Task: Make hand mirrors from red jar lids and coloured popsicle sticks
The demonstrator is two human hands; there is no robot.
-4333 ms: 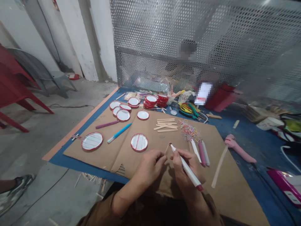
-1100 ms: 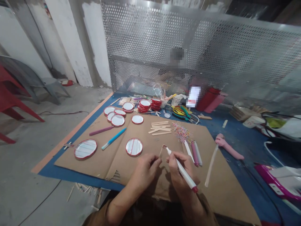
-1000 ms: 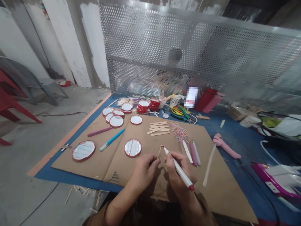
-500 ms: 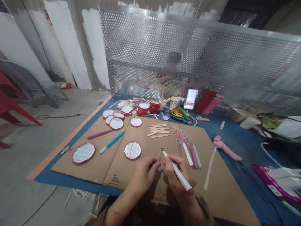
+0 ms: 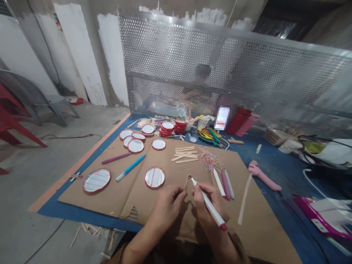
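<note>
craft workshop | bare concrete floor [image 5: 35, 220], patchy white wall [image 5: 74, 55] | perforated metal screen [image 5: 220, 73] behind cardboard-covered surface [image 5: 176, 165] | in front of screen: stacked red-rimmed lids [image 5: 167, 128], scissors [image 5: 210, 135], craft sticks [image 5: 184, 154]

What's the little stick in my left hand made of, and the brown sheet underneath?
The thin tan stick is probably bare matte wood, matching the craft sticks beyond. The large brown sheet looks like corrugated cardboard: fluting shows at its near edge.

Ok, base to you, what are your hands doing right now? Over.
Left hand pinching a thin wooden stick over the cardboard. Right hand gripping white marker, tip on the stick's top end. Nothing in the way, over.
</note>
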